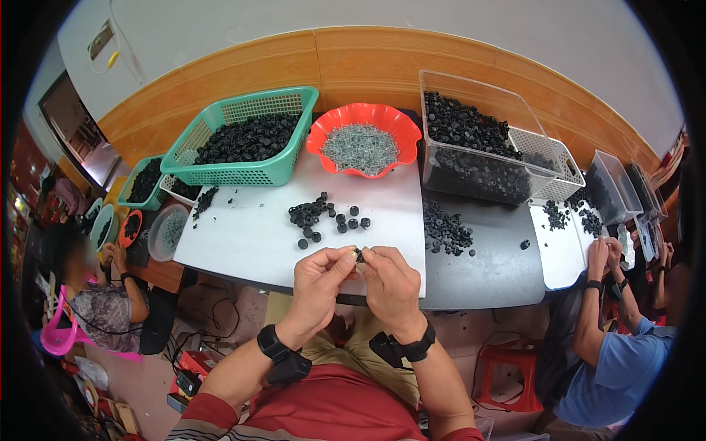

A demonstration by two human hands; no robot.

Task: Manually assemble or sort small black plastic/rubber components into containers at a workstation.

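Close together above the near edge of a white board, my left hand and my right hand pinch a small round black plastic part between their fingertips. Both hands are closed on it, and the fingers cover most of the part. Just beyond them on the board lie a small heap of black plastic parts and several loose round ones.
Behind the board stand a green basket of black parts, a red scalloped bowl of thin metal pins, and a clear bin of black parts. More parts lie on the dark tabletop. Other people work at both sides; a red stool stands below.
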